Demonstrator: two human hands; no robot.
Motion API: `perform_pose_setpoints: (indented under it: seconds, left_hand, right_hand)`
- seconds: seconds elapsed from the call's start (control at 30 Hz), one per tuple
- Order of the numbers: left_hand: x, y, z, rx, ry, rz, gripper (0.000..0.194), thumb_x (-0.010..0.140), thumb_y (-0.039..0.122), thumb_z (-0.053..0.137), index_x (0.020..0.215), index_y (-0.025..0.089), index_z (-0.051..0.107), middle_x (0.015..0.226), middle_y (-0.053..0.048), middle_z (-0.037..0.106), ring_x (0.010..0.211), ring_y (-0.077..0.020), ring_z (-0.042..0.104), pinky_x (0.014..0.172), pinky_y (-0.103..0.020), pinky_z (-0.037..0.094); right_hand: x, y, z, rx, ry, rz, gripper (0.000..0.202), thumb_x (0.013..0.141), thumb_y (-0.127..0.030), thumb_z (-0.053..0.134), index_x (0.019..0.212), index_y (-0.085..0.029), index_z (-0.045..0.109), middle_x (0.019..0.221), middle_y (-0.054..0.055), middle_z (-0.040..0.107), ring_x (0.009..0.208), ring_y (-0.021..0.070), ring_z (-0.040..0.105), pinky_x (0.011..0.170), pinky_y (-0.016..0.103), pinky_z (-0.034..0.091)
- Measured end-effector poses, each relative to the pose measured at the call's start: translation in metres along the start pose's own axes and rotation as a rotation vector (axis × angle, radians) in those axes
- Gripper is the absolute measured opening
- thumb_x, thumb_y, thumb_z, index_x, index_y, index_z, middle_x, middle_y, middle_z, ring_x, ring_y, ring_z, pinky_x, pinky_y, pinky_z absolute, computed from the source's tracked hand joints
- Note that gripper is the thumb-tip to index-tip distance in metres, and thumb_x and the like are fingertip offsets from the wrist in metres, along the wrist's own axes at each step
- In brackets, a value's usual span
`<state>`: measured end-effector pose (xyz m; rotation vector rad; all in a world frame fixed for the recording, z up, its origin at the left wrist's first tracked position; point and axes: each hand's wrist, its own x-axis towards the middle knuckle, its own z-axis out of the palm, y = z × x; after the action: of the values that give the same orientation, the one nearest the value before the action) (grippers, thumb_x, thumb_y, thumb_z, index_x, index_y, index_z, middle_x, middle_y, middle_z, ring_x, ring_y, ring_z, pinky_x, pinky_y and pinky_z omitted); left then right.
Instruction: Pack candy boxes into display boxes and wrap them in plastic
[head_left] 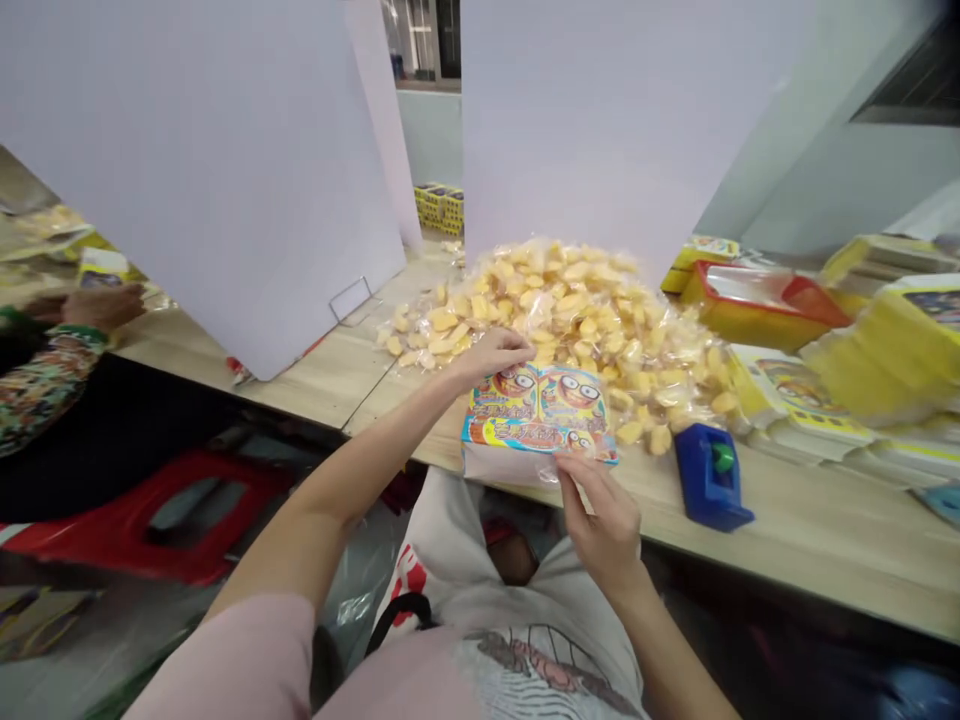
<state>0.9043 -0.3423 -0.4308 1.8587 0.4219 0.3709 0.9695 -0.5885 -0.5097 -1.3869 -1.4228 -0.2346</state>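
A colourful printed cardboard box with cartoon faces on its top lies at the table's front edge, its pale side facing me. My left hand reaches over the far left part of the box, fingers bent and closed on its far edge. At the front edge, my right hand pinches with thumb and fingertips. A small shiny clear strip, which looks like tape, shows beside those fingertips against the box front. Right of the box stands a blue tape dispenser with a green hub.
A big heap of clear-wrapped yellow pieces lies behind the box. White panels stand behind and left. A red and yellow bin and stacked yellow cartons are at right. Another person's hand is far left, above a red stool.
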Motion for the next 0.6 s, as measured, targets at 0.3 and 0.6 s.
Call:
perform_pose_setpoints:
  seconds: [0.3,0.6]
  left_hand:
    - [0.004,-0.008,-0.008,0.151,0.008,0.063,0.028,0.081,0.039,0.064,0.073,0.013,0.066,0.069,-0.001,0.059,0.057,-0.0081,0.049,0.052,-0.021,0.037]
    - [-0.003,-0.016,-0.015,0.166,0.006,-0.011,0.030,0.083,0.039,0.064,0.095,0.012,0.069,0.065,-0.001,0.062,0.044,-0.0066,0.049,0.048,-0.021,0.037]
  right_hand:
    - [-0.010,-0.002,0.008,0.041,-0.011,0.014,0.040,0.086,-0.001,0.056,0.119,-0.023,0.060,0.107,0.009,0.072,0.099,0.0204,0.069,0.087,0.038,0.059]
    - [-0.009,-0.003,0.011,0.076,-0.016,0.004,0.043,0.081,0.005,0.059,0.116,-0.020,0.061,0.107,0.010,0.072,0.100,0.0204,0.069,0.089,0.036,0.058]
